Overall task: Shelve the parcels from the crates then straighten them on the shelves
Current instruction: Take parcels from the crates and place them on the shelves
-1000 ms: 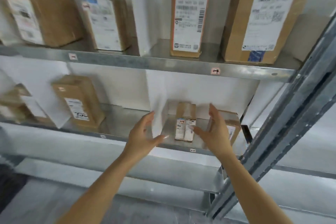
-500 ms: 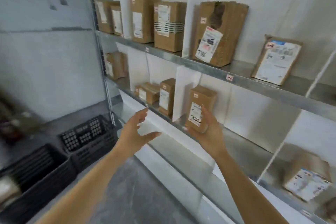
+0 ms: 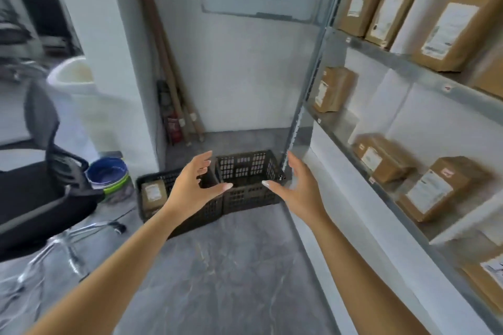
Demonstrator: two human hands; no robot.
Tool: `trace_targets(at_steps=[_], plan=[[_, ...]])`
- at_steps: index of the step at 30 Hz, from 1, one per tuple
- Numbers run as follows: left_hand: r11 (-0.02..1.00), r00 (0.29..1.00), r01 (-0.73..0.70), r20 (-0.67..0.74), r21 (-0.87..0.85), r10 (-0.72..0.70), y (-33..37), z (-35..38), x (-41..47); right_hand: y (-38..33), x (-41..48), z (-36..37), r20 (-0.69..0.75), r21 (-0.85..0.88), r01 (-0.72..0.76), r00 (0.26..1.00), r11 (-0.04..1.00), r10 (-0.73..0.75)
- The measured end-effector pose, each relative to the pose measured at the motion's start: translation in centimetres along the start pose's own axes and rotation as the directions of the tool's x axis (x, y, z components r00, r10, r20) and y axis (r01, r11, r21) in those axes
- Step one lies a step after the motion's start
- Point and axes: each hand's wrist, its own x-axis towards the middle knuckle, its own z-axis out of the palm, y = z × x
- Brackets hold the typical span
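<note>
One parcel (image 3: 153,193) left of left grip (image 3: 190,185)

Near crate (image 3: 197,221): interior was partly hidden behind the left hand (image 3: 194,185). Crate parcel (image 3: 153,193): label was blurred, unreadable. Shelf parcels (image 3: 446,187): label print was too blurred to read. Lowest parcel (image 3: 479,283): was cut off by the right edge. Office chair (image 3: 40,193): was cropped at left, base smeared.

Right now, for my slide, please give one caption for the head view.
Open left hand and right hand reach toward two black crates; the left crate holds one cardboard parcel.
</note>
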Motion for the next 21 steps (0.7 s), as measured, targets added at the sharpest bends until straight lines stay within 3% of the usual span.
trace_targets(at_steps=[5, 11, 21], plan=[[0.986, 0.974, 0.164, -0.162, 0.010, -0.161, -5.4, -3.5, 6.8, 1.5, 10.2, 7.0, 0.164, 0.048, 0.029, 0.986, 0.998, -0.036], [0.931, 0.868, 0.340, -0.335, -0.137, -0.366, -10.3, -6.9, 14.2, 2.7, 21.0, 15.3, 0.383, 0.081, 0.015, 0.923, 0.997, -0.045], [0.832, 0.740, 0.514, -0.383, -0.210, -0.554, -22.8, -11.6, 25.5, 5.0, 34.5, 32.2, 0.619, 0.014, -0.034, 0.785, 0.999, 0.018]])
